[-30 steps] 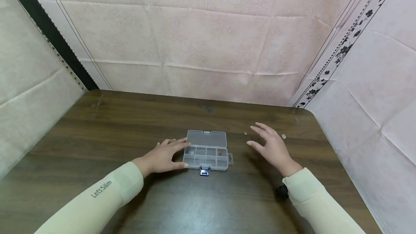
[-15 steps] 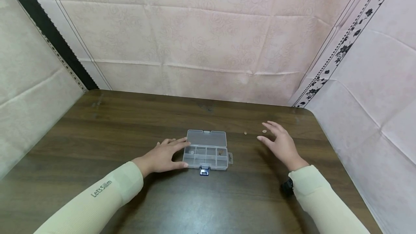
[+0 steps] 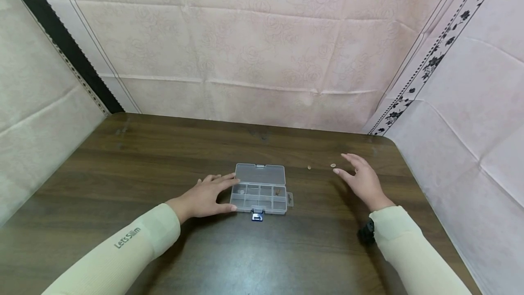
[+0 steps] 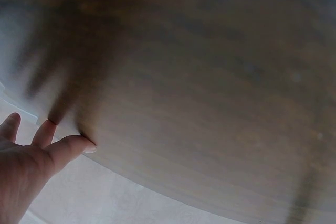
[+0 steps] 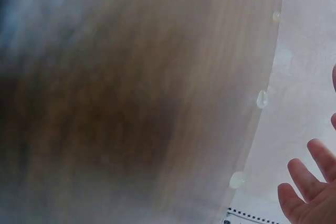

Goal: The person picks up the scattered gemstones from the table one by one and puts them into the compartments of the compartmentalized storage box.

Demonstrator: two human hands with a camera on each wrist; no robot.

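Note:
A clear plastic compartment box [image 3: 259, 198] lies on the table with its lid [image 3: 260, 175] folded back and its blue-labelled latch at the front. My left hand [image 3: 209, 196] rests at its left side, index fingertip and thumb extended against the edge. One compartment at the right holds a small brown piece [image 3: 278, 192]; a pale piece [image 3: 241, 191] shows at the left. My right hand [image 3: 362, 183] hovers over the table to the right, thumb and fingers apart, holding nothing. Just left of it lie a small round pale piece [image 3: 333, 165] and a smaller one [image 3: 309, 167].
The right wrist view shows three pale pieces in a row, the nearest round piece [image 5: 237, 180] close to my fingers. A brown wooden table [image 3: 184, 140] ends at a pale cloth wall [image 3: 262, 58] behind. More cloth hangs along both sides.
My right hand has moved to the right, uncovering the middle round piece and covering the one farther right in the head view. My left hand and the box have stayed put.

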